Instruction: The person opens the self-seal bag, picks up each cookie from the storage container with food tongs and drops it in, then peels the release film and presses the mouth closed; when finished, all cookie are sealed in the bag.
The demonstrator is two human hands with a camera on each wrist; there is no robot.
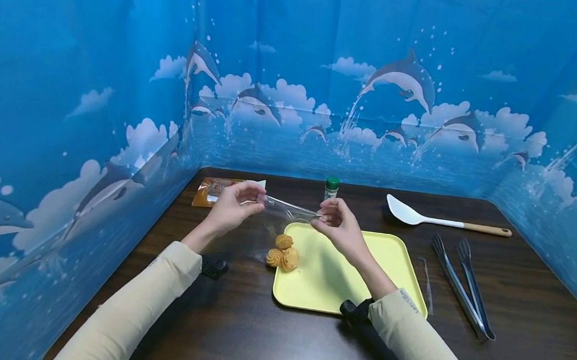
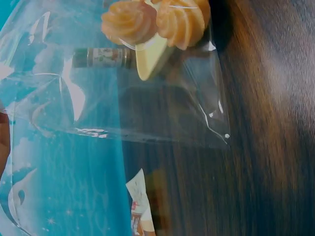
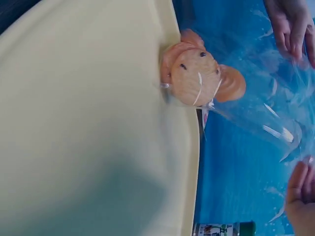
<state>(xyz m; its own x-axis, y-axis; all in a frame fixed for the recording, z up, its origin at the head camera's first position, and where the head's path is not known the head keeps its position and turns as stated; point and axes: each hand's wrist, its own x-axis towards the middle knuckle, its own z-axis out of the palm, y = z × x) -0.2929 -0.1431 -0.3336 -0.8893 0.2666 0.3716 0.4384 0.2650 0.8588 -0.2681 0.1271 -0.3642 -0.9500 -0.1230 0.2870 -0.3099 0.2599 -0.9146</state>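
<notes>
A clear plastic bag (image 1: 277, 212) hangs between both hands, its upper edge stretched taut. My left hand (image 1: 234, 203) pinches one end of that edge, and my right hand (image 1: 341, 229) pinches the other; both hands also show in the right wrist view. Several golden swirled cookies (image 1: 284, 254) sit in the bottom of the bag, over the left rim of the yellow tray (image 1: 332, 271). One cookie (image 3: 194, 76) has dark specks in the right wrist view. In the left wrist view the cookies (image 2: 182, 22) show ridged sides through the film.
Behind the tray stands a green-capped bottle (image 1: 331, 188). An orange-brown packet (image 1: 204, 192) lies at the back left. To the right are a white spatula (image 1: 407, 213) with a wooden handle, metal tongs (image 1: 460, 292) and a thin clear strip (image 1: 428, 285) beside the tray.
</notes>
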